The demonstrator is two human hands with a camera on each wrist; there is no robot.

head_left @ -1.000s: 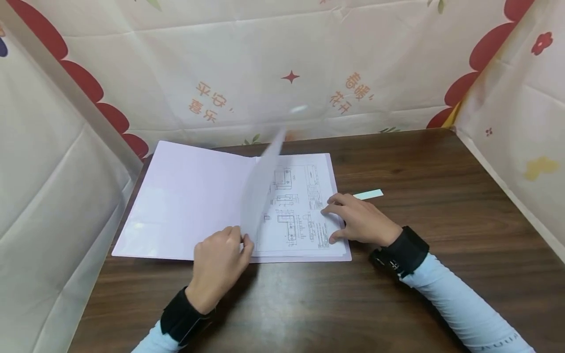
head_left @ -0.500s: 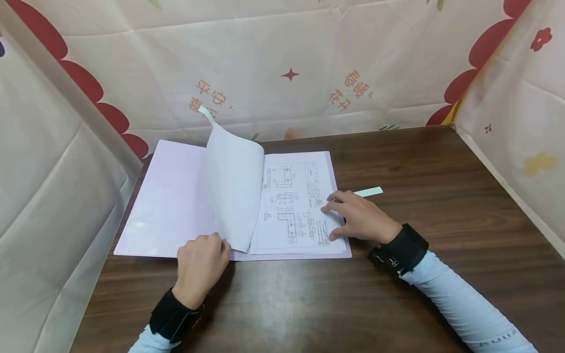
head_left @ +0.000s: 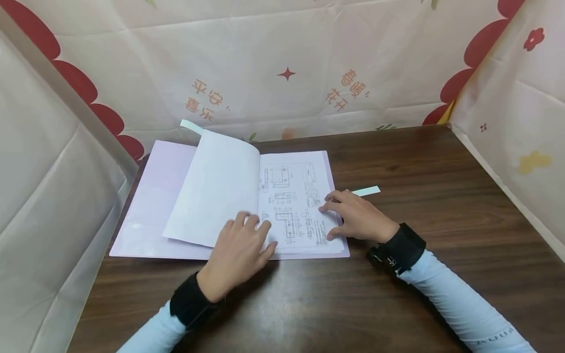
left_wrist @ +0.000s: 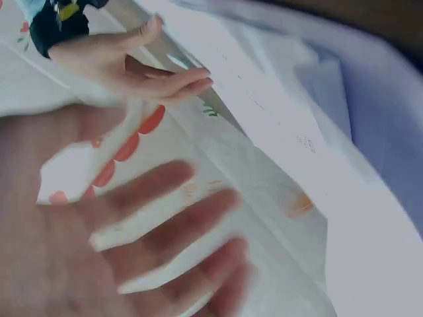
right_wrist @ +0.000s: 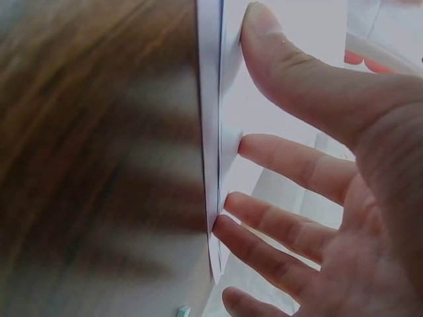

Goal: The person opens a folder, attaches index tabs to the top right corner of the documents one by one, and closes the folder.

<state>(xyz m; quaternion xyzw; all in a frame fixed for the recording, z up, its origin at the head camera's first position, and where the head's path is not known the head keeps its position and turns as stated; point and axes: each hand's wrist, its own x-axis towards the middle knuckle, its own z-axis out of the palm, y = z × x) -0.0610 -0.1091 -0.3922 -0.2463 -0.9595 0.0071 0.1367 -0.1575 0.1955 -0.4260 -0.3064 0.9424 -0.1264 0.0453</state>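
An open pale lilac folder (head_left: pixel 132 240) lies on the table with a white sheet (head_left: pixel 216 181) turned over onto its left side. On its right side is a page with printed technical drawings (head_left: pixel 295 201). My left hand (head_left: pixel 240 250) is over the lower middle near the fold, fingers spread; the left wrist view shows the hand (left_wrist: pixel 152 244) holding nothing. My right hand (head_left: pixel 359 215) rests its fingertips on the drawing page's right edge; in the right wrist view, the thumb and fingertips (right_wrist: pixel 254 144) touch the paper. A pale green tab (head_left: pixel 191 127) sticks out from the turned sheet's top corner.
Another pale green tab (head_left: pixel 367 191) shows just beyond my right hand. The dark wood table (head_left: pixel 419 176) is bordered by printed white cloth (head_left: pixel 265 49) at the back and both sides.
The sheet has swung from upright over to the left and lies nearly flat. My left hand has let go of it and shifted right toward the fold. The right hand stays put.
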